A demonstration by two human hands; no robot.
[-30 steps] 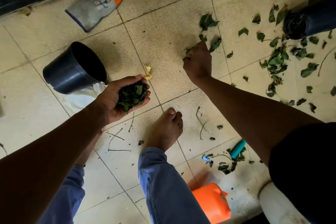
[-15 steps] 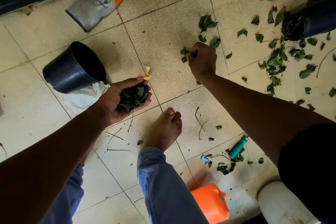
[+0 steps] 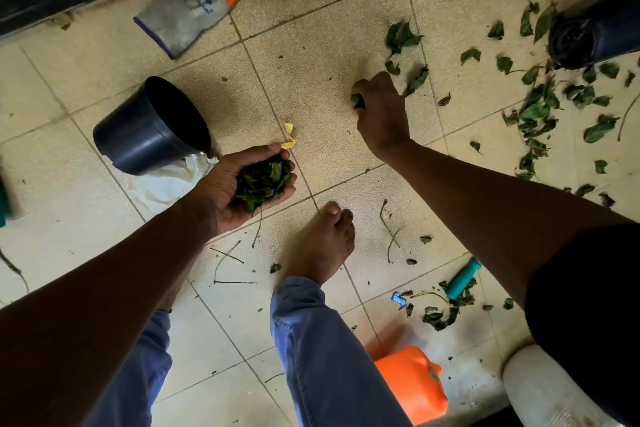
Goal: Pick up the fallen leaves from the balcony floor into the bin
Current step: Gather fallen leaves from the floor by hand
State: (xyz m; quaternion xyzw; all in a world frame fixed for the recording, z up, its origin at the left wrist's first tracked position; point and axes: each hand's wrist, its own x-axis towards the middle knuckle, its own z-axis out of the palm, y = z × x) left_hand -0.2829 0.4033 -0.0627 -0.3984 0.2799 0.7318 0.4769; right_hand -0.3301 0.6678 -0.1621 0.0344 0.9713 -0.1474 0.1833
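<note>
The left hand [image 3: 242, 184] is turned palm up above the tiled floor [image 3: 311, 56], its fingers cupped around a heap of green leaves [image 3: 262, 182] that fills the palm. Just beside it, to its left and a little farther from the person, a black bin [image 3: 149, 127] lies tipped on its side on the floor with its mouth facing up and to the right, resting against a white crumpled bag [image 3: 169, 180]. The right hand [image 3: 379, 108] reaches down to the floor well apart from the left, knuckles up, its fingers curled and pinching a small leaf [image 3: 357, 101] at the fingertips. More fallen leaves [image 3: 533, 111] lie scattered on the tiles to the right of that hand, thickest near a second dark pot [image 3: 595, 35] lying on its side; one curled leaf sits just beside the right hand's knuckles. A bare foot [image 3: 323, 243] stands between the two arms.
</note>
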